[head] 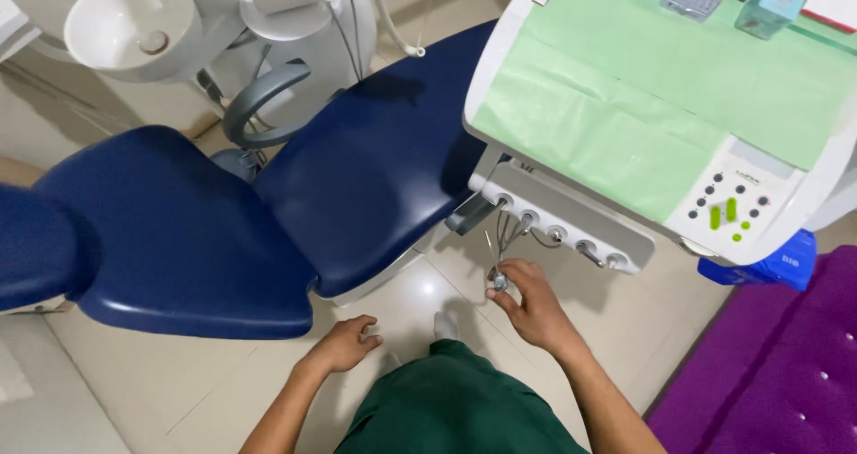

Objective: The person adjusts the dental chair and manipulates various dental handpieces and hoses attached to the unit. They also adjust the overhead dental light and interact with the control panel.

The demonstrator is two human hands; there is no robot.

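Right hand (533, 308) pinches a small metal handpiece tip (500, 282) hanging by its hoses. Left hand (344, 344) hangs loosely curled, empty; a blue box (775, 266) sits far right

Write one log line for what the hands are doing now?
right hand: pinching small metal tool under tray unit | left hand: empty, loosely curled beside blue chair

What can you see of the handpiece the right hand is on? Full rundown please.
The handpiece is a small silvery metal tool with a rounded head, hanging low under the white instrument holder bar of the dental tray unit. Thin grey hoses run up from it to the bar's sockets. The right hand pinches its lower end between thumb and fingertips. It hangs roughly upright, beside the blue chair seat, above the tiled floor. Finer detail is too small to tell. The left hand is apart from it.
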